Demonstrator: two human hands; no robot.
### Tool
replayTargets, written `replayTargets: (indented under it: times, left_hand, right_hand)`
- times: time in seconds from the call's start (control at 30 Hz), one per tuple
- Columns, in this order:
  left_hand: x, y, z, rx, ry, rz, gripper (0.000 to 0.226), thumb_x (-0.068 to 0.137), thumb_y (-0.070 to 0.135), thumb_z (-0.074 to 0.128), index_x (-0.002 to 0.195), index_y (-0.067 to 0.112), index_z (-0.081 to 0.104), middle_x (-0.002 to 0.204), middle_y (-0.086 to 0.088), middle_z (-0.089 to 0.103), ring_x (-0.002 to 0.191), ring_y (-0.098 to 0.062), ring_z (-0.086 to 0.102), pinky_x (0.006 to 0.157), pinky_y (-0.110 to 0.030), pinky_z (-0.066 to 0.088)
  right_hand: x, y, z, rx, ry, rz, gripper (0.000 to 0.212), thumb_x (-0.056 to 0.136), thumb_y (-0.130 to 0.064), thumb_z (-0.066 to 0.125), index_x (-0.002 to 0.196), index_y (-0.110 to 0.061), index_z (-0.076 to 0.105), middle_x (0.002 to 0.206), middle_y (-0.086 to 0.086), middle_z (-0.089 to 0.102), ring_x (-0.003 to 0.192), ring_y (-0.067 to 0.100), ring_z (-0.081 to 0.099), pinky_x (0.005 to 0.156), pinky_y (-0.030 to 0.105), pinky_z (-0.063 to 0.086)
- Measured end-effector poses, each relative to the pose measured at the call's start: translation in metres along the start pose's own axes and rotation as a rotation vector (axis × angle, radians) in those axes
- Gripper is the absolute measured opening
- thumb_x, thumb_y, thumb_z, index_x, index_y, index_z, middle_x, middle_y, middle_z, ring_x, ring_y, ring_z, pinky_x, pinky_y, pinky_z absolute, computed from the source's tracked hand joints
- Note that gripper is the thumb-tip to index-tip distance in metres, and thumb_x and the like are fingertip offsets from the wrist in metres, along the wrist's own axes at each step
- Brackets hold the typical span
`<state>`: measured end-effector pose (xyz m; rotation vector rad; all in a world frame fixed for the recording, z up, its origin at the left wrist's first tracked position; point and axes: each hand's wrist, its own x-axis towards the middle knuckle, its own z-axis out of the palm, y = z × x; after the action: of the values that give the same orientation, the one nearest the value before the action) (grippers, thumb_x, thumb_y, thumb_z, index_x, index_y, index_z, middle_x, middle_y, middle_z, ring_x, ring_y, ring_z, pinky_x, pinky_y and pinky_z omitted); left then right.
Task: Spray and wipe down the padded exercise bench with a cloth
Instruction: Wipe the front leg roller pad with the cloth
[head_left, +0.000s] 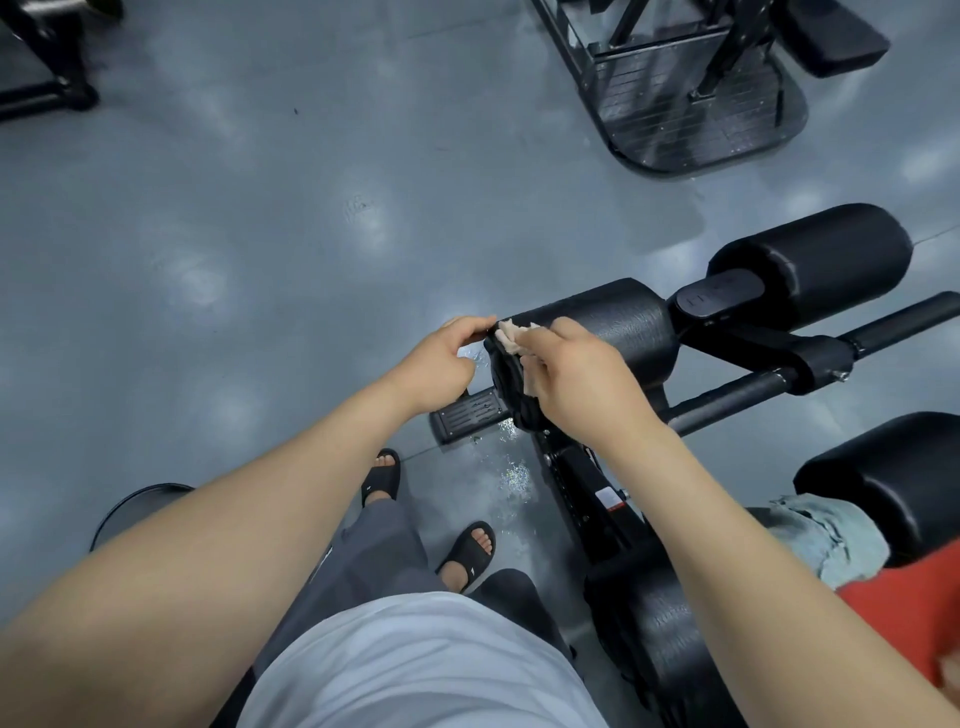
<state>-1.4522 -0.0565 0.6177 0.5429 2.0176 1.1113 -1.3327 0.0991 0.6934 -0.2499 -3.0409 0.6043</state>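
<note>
A right hand (576, 384) grips a pale cloth (511, 332) against the end of a black roller pad (613, 332) at centre; the left hand (441, 364) pinches its rim from nine o'clock. Wet splashes (511, 475) glisten at six o'clock.

The roller pad (613, 327) is black grained leatherette with a soft sheen; the cloth (511, 332) is pale, crumpled fabric; the frame bar (727, 400) looks like matt black textured metal; the floor (260, 234) is smooth, glossy grey
</note>
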Motion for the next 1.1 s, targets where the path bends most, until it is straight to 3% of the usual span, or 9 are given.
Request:
replayTargets:
  times: [0.1, 0.27, 0.4, 0.47, 0.53, 0.67, 0.8, 1.0, 1.1]
  left_hand:
    - [0.004, -0.004, -0.003, -0.064, 0.014, -0.032, 0.075, 0.083, -0.020, 0.034, 0.142, 0.023, 0.053, 0.148, 0.002, 0.052, 0.135, -0.007, 0.048, 0.110, -0.040, 0.047]
    - [0.007, -0.005, -0.002, -0.101, 0.023, -0.025, 0.076, 0.079, -0.020, 0.032, 0.132, 0.028, 0.057, 0.146, 0.005, 0.054, 0.137, -0.005, 0.048, 0.108, -0.043, 0.049]
    - [0.009, -0.002, 0.001, -0.088, 0.048, -0.034, 0.072, 0.079, -0.022, 0.032, 0.128, 0.022, 0.059, 0.143, 0.004, 0.054, 0.133, -0.002, 0.049, 0.110, -0.029, 0.045]
    - [0.008, 0.000, 0.002, -0.082, 0.055, -0.028, 0.068, 0.080, -0.023, 0.035, 0.121, 0.025, 0.060, 0.141, 0.003, 0.055, 0.127, 0.002, 0.052, 0.099, -0.012, 0.044]
    - [0.007, 0.000, 0.003, -0.085, 0.062, -0.022, 0.066, 0.081, -0.023, 0.036, 0.118, 0.027, 0.059, 0.139, 0.002, 0.055, 0.127, 0.001, 0.052, 0.094, -0.007, 0.042]
    - [0.008, -0.003, 0.005, -0.121, 0.073, -0.004, 0.067, 0.080, -0.024, 0.036, 0.127, 0.016, 0.060, 0.138, -0.003, 0.053, 0.127, -0.003, 0.051, 0.109, -0.031, 0.046]
    - [0.007, -0.006, 0.004, -0.122, 0.092, 0.026, 0.067, 0.079, -0.024, 0.040, 0.123, 0.023, 0.061, 0.131, -0.004, 0.054, 0.132, -0.013, 0.050, 0.108, -0.041, 0.047]
    - [0.006, -0.004, 0.003, -0.125, 0.074, 0.003, 0.070, 0.079, -0.022, 0.035, 0.123, 0.024, 0.063, 0.130, 0.004, 0.055, 0.130, -0.008, 0.052, 0.103, -0.050, 0.051]
    - [0.007, -0.003, 0.002, -0.118, 0.073, -0.006, 0.070, 0.078, -0.022, 0.034, 0.122, 0.025, 0.063, 0.129, 0.006, 0.054, 0.130, -0.007, 0.052, 0.103, -0.050, 0.050]
  right_hand:
    - [-0.002, -0.006, 0.005, -0.007, -0.007, -0.041, 0.026, 0.095, -0.015, 0.059, 0.118, -0.016, 0.071, 0.083, 0.003, 0.048, 0.060, 0.036, 0.054, 0.050, 0.039, 0.049]
    - [-0.009, -0.002, 0.004, -0.060, -0.127, -0.105, 0.026, 0.093, -0.011, 0.059, 0.115, -0.017, 0.069, 0.086, 0.005, 0.048, 0.058, 0.034, 0.051, 0.047, 0.037, 0.045]
    - [-0.013, 0.017, -0.010, -0.099, -0.232, -0.117, 0.033, 0.093, -0.010, 0.060, 0.123, -0.025, 0.058, 0.093, 0.000, 0.046, 0.064, 0.030, 0.054, 0.053, 0.038, 0.047]
    - [-0.008, 0.025, -0.013, -0.091, -0.170, -0.050, 0.019, 0.096, -0.013, 0.056, 0.113, -0.019, 0.055, 0.094, 0.003, 0.048, 0.066, 0.036, 0.056, 0.054, 0.039, 0.047]
    - [-0.002, 0.027, -0.012, -0.076, -0.098, -0.001, 0.010, 0.098, -0.018, 0.054, 0.107, -0.013, 0.054, 0.089, 0.007, 0.049, 0.066, 0.040, 0.055, 0.055, 0.043, 0.047]
    - [-0.001, 0.014, 0.000, -0.047, -0.102, -0.052, 0.020, 0.097, -0.023, 0.051, 0.113, -0.016, 0.059, 0.092, 0.008, 0.053, 0.068, 0.042, 0.058, 0.056, 0.045, 0.051]
    - [0.001, 0.005, 0.001, -0.059, -0.150, -0.115, 0.038, 0.096, -0.038, 0.035, 0.120, -0.026, 0.063, 0.090, 0.002, 0.048, 0.061, 0.036, 0.054, 0.052, 0.042, 0.051]
    - [0.006, 0.012, -0.006, -0.124, -0.013, 0.097, 0.023, 0.100, -0.036, 0.052, 0.104, -0.014, 0.053, 0.085, 0.006, 0.056, 0.075, 0.042, 0.060, 0.056, 0.037, 0.038]
    - [0.004, 0.010, -0.007, -0.003, -0.011, 0.101, 0.028, 0.096, -0.038, 0.060, 0.103, -0.011, 0.053, 0.087, 0.009, 0.062, 0.083, 0.039, 0.061, 0.062, 0.039, 0.044]
